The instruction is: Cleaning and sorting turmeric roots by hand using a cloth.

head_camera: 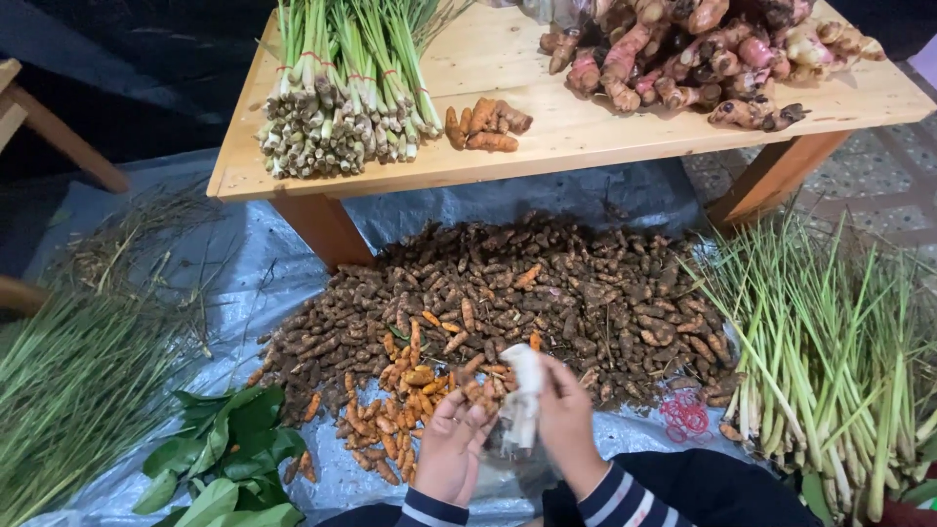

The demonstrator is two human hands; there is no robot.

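— What do the hands hold?
— Left hand [451, 444] cups turmeric roots [478, 392], fingers curled; right hand [566, 410] pinches a pale plastic bag [524, 390] above the turmeric pile [508, 303].
— Around them?
— Lemongrass bundles [342, 98] on the table [586, 127].

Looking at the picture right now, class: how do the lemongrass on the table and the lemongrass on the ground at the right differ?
The lemongrass on the table is tied into neat bundles with thin bands; the lemongrass on the ground lies loose and fanned out. The table stalks have trimmed, even root ends facing the camera; the ground stalks look untrimmed, with long leafy tops. Both are pale green stalks with whitish bases.
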